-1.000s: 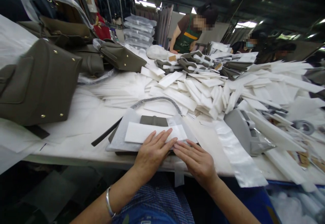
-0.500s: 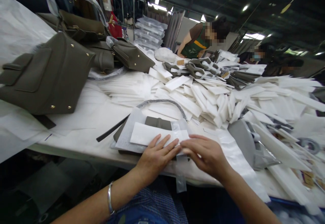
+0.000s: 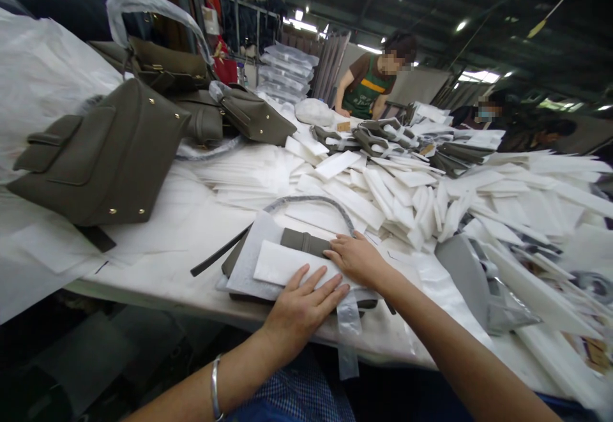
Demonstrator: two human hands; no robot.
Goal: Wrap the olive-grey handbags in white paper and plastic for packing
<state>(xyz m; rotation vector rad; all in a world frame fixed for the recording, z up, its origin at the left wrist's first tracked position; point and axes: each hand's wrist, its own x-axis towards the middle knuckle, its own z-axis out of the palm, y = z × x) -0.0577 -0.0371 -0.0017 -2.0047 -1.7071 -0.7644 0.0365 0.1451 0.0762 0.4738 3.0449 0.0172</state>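
Note:
A flat olive-green bag (image 3: 299,241) lies near the table's front edge, covered by a grey sheet and a white foam sheet (image 3: 282,264). My left hand (image 3: 302,306) rests flat on the near edge of the foam sheet, fingers spread. My right hand (image 3: 353,257) presses down on the right end of the bag and foam, fingers curled over its top edge. A wrapped grey handle (image 3: 306,202) arcs behind the bag. A strip of clear tape (image 3: 348,329) hangs over the table edge below my hands.
Large olive handbags (image 3: 105,157) stand at left. A heap of white foam strips (image 3: 402,192) covers the table's middle and right. A grey tape dispenser (image 3: 472,275) sits to the right. Two other people work at the far end.
My right hand moved forward from beside the left hand onto the bag's right end. My left hand stayed flat on the foam sheet. The view shifted slightly.

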